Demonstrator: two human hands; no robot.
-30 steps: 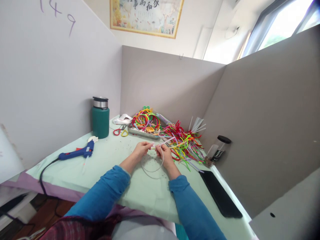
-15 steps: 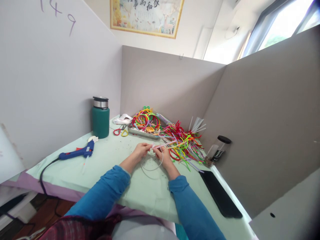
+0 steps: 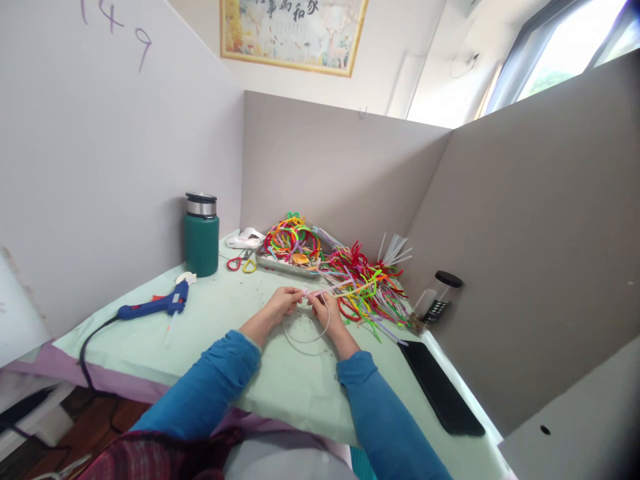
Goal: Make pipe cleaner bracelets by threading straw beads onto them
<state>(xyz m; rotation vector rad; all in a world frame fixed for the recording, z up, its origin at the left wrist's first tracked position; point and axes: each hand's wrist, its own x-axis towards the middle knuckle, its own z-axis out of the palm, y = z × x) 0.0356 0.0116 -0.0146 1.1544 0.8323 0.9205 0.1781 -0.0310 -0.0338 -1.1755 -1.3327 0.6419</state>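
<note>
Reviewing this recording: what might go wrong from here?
The pink strip pinched by the left hand and right hand points toward the colourful pile, so its far end might snag there.

The thin pale loop curves loosely below the hands and could twist or slip.

The glue gun has a cord trailing over the table edge; a tug might drag it off.

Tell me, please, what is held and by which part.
Left hand and right hand pinch a pink strip near one end; hold on the white loop unclear.
</note>
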